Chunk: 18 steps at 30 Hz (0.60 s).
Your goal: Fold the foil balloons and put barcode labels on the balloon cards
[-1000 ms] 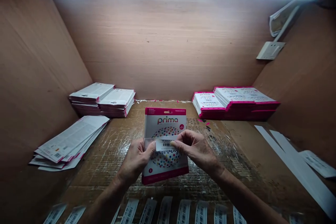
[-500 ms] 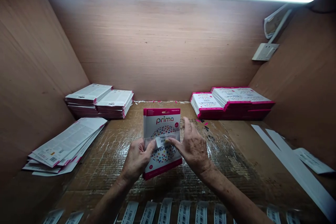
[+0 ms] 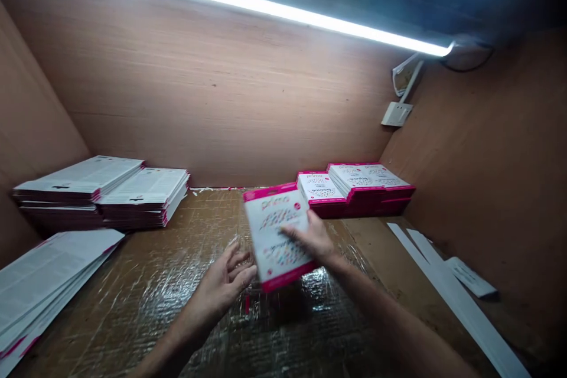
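My right hand [image 3: 313, 239] grips a flat white and pink "prima" packet [image 3: 283, 242] by its right edge, thumb across the front. Coloured dots are printed on the packet, which tilts above the table and is smeared by motion. Just left of it, my left hand [image 3: 230, 274] is open with fingers apart and holds nothing. Behind the packet to the right is a stack of similar packets [image 3: 321, 189], front side up. Next to that stack lies a taller pile of packets [image 3: 370, 177].
Stacks of packets with text side up [image 3: 144, 186] stand at the back left. Loose flat packets [image 3: 53, 277] fan out at the near left. White paper strips [image 3: 447, 283] lie on the right. A tube light [image 3: 248, 0] spans the top, and a wall socket [image 3: 397, 113] is at right.
My left hand has let go of the packet and sits apart from it. My right hand now holds it alone, tilted. The view has swung, and the row of barcode labels has left the frame.
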Each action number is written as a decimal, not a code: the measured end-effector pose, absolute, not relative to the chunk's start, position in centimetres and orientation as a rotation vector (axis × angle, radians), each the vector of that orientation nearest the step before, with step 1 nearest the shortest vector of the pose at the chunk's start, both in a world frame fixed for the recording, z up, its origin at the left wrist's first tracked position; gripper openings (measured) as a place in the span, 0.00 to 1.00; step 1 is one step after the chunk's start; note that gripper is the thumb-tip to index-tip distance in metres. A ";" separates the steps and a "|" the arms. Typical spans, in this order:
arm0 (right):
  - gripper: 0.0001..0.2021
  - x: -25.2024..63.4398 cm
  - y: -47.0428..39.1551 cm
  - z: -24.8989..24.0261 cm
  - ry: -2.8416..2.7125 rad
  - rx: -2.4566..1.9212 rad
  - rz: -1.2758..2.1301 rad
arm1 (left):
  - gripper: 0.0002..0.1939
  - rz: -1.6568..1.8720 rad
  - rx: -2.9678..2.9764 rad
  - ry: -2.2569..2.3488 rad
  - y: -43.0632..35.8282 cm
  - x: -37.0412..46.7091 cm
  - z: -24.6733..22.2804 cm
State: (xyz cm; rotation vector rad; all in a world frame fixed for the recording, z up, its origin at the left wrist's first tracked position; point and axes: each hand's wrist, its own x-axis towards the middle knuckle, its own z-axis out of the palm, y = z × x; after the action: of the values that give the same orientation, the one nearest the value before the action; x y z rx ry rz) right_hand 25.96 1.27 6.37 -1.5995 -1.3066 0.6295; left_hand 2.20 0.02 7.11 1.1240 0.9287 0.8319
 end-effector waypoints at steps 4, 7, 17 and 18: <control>0.36 35.2 7.4 10.5 -1.402 -1.994 0.156 | 0.51 0.831 1.122 1.040 1.2 -0.9 7.4; 0.30 38.4 10.1 10.8 -1.391 -2.226 -0.060 | 0.46 0.810 1.072 1.098 1.7 -4.6 6.4; 0.17 35.0 10.8 5.1 -1.689 -2.499 -0.396 | 0.35 0.989 0.954 1.317 -2.0 -13.2 3.5; 0.19 34.3 11.6 5.3 -1.682 -2.490 -0.436 | 0.35 0.991 0.934 1.316 -2.5 -13.9 3.6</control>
State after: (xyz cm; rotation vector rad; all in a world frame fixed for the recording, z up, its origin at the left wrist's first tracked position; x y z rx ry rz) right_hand 34.26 11.56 5.27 -2.4902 -1.6824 -0.4364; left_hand -13.94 -2.54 3.62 0.9340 1.3161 0.9910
